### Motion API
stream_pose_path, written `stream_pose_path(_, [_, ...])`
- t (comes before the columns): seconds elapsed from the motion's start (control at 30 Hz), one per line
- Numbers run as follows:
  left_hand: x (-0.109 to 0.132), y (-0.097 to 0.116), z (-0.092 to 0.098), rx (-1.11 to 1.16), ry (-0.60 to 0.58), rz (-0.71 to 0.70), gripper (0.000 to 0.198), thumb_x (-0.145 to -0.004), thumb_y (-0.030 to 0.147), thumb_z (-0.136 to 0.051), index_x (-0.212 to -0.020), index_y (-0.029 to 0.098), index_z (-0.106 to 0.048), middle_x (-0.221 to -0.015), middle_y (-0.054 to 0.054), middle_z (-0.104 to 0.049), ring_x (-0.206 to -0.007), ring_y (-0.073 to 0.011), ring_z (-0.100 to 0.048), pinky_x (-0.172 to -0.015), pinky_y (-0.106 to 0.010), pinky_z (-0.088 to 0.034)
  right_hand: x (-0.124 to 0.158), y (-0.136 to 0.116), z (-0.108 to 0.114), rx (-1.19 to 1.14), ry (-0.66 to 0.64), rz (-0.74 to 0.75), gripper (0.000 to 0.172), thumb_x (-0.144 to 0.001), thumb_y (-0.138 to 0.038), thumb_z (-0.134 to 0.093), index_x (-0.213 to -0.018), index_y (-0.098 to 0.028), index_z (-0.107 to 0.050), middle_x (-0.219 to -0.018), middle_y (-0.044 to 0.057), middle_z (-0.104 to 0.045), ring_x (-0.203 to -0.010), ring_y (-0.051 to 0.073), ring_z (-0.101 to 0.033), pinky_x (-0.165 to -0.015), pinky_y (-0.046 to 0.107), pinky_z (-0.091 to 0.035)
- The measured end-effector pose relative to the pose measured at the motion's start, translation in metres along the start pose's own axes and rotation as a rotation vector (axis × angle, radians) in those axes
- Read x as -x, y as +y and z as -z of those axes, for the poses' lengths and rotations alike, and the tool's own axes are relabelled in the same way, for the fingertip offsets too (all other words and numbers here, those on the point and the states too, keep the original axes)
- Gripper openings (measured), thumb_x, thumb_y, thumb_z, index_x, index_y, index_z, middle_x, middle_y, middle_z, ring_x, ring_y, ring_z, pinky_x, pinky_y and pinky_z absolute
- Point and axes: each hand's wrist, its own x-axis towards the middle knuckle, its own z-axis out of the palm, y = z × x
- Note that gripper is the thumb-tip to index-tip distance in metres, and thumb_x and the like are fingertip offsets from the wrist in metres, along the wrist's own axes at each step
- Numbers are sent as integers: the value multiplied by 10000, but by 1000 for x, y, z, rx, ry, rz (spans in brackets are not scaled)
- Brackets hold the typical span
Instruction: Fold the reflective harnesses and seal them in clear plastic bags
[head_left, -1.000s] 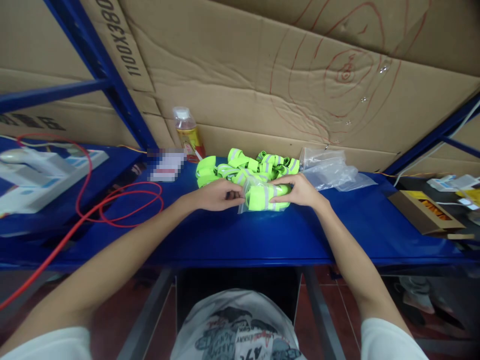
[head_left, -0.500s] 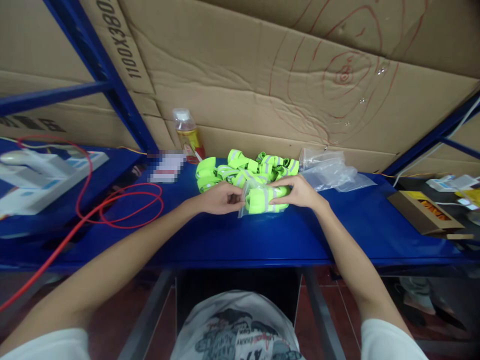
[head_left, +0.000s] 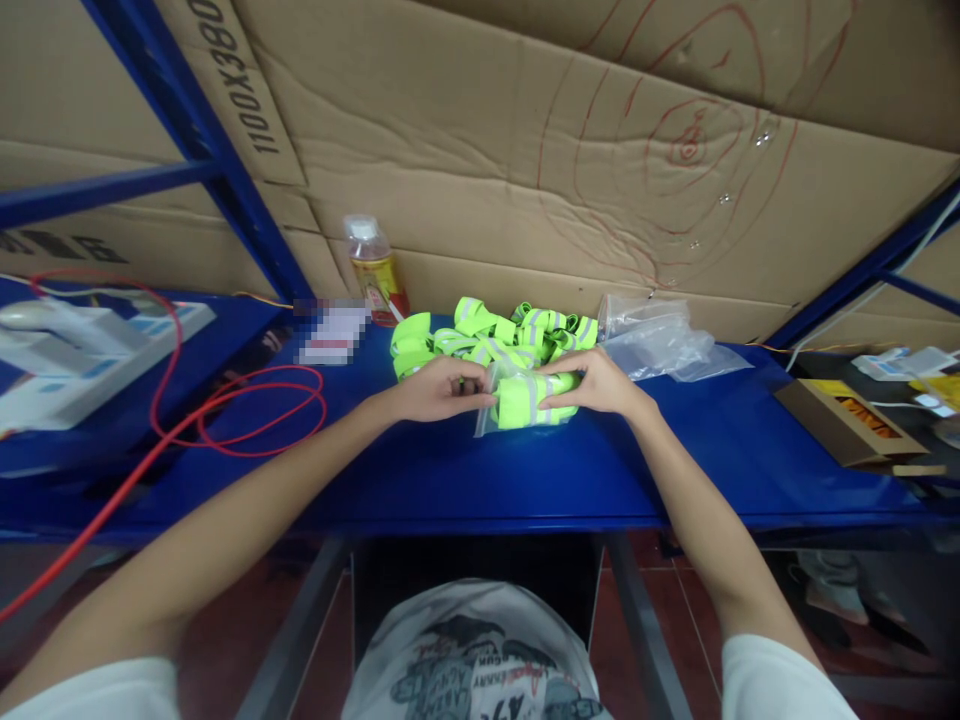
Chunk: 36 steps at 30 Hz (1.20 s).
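Note:
My left hand (head_left: 433,391) pinches the open left end of a small clear plastic bag (head_left: 523,400) that holds a folded neon-yellow reflective band. My right hand (head_left: 592,383) grips the bag's right side, fingers curled over it. The bag rests on the blue shelf top (head_left: 525,465). Just behind it lies a pile of loose neon-yellow reflective bands (head_left: 487,335).
A stack of empty clear bags (head_left: 660,340) lies to the right of the pile. A bottle (head_left: 373,265) stands at the back against cardboard. Red cable (head_left: 247,410) loops at left beside a white device (head_left: 67,350). An open cardboard box (head_left: 851,422) sits far right.
Both hands stay on the bag; my left fingers have shifted slightly at the bag's open end. Nothing else has moved.

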Motion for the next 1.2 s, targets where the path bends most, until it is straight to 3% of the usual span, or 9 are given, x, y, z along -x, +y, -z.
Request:
stream_pose_path(0.3, [-1, -4, 2, 178, -31, 57, 370, -895, 469, -837, -788, 134, -721, -713, -34, -703, -610, -110, -610, -572, -200, -463, -1, -1, -4, -25, 8, 25, 575, -738, -535, -975, -1238, -278, -857, -1167, 66, -856, -958, 292, -813, -868, 372, -598])
stream_pose_path(0.43, [0, -5, 5, 114, -55, 98, 370, -872, 481, -858, -782, 144, -735, -677, -18, -688, -584, -106, -594, -543, -194, -444, -1, -1, -4, -31, 13, 16, 576, -732, -520, -981, -1242, -283, -854, -1176, 64, -854, -975, 299, -820, -871, 379, -609])
stream_pose_path(0.53, [2, -7, 4, 42, -146, 131, 359, -801, 483, -919, -808, 145, -799, -647, -19, -703, -563, -112, -611, -523, -192, -440, -1, -1, -4, -14, 15, 9, 581, -729, -519, -981, -1245, -283, -852, -1174, 62, -854, -984, 308, -823, -872, 384, -611])
stream_pose_path(0.73, [3, -12, -2, 50, -202, 72, 307, -895, 435, -840, -811, 140, -842, -665, -50, -753, -533, -100, -601, -542, -193, -459, -1, -1, -5, 4, 12, 6, 587, -728, -535, -978, -1239, -272, -856, -1191, 65, -850, -1006, 310, -823, -891, 371, -611])
stream_pose_path(1.03, [4, -9, 2, -66, -290, 62, 277, -846, 443, -876, -789, 174, -844, -637, -13, -732, -528, -115, -592, -505, -200, -396, -1, -6, -7, 55, 9, -30, 581, -739, -550, -959, -1242, -280, -850, -1201, 68, -847, -1050, 319, -818, -956, 421, -615])
stream_pose_path(1.2, [3, -10, 0, -5, -272, 4, 241, -881, 383, -830, -772, 168, -824, -584, 4, -684, -490, -112, -551, -485, -201, -390, 1, -9, -4, 56, -42, -67, 712, -687, -585, -981, -1309, -282, -811, -1206, 71, -840, -1089, 309, -794, -992, 416, -606])
